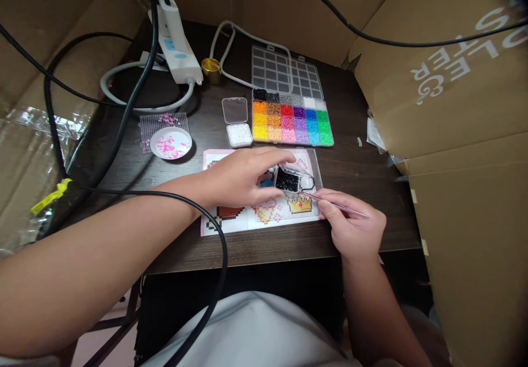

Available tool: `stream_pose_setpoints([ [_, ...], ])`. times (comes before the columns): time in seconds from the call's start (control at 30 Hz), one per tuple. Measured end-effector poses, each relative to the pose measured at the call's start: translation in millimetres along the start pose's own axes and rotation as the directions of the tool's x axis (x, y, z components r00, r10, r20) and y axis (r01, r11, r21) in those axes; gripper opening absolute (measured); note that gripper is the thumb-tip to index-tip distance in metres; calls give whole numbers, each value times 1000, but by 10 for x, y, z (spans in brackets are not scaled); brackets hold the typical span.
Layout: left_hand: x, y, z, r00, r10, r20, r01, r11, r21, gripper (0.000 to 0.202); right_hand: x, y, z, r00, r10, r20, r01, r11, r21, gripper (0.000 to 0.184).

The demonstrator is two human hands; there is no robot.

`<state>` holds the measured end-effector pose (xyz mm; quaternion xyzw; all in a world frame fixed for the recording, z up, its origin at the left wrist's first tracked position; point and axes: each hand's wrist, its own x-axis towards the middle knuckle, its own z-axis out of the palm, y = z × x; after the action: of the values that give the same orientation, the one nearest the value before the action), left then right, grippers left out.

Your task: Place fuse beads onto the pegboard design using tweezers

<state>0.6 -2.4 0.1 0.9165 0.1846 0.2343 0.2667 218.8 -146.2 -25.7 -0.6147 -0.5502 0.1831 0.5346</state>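
My left hand [256, 171] grips a small clear box of black beads [287, 181], its hinged lid tipped up on the far side. Thumb and fingers close around the box's left part. In my right hand [355, 221] is a pair of thin pinkish tweezers [336, 204], held like a pen, with the tip at the box's near right edge. Beneath both lies a printed pattern sheet [231, 226] with pixel pictures, among them a yellow crown [300, 204]. A clear pegboard [315, 171] lies on the sheet's right side, partly hidden by my hand and the box.
Behind the sheet stands an open sorting case of coloured beads [289, 122]. Left of it are a small box of white beads [239, 135] and a white dish of pink beads [171, 143]. A power strip [177, 48], black cable [218, 246] and cardboard walls [466, 191] surround the workspace.
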Motion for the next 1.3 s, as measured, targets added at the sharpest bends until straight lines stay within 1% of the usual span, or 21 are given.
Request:
stream_pose_setpoints([
  [0.1,-2,-3,3,1000,2,-3,-2,1000,-6,53,-2,2,2,1000,19,-25,-20,1000,-6,7],
  [0.27,-2,-8,8,1000,12,-7,-12,1000,-8,52,-4,8,3,999,34,-17,-34,999,-15,7],
  [0.5,-3,-18,15,1000,20,-16,-20,1000,-11,54,4,-7,11,1000,12,1,-12,1000,14,9],
  [0.63,0,-22,22,999,27,-21,-27,999,-16,54,2,-15,10,1000,31,5,-31,999,8,10],
  [0.8,3,-14,16,999,30,-22,-30,999,-15,52,-1,-2,6,999,33,-10,-33,999,41,10],
  [1.07,-5,-12,15,999,29,-17,-29,1000,-4,54,7,-6,-3,1000,21,18,-21,1000,13,12],
  [1.3,2,-9,20,1000,25,-17,-25,1000,-2,54,0,-3,-4,1000,28,-1,-28,999,34,13],
])
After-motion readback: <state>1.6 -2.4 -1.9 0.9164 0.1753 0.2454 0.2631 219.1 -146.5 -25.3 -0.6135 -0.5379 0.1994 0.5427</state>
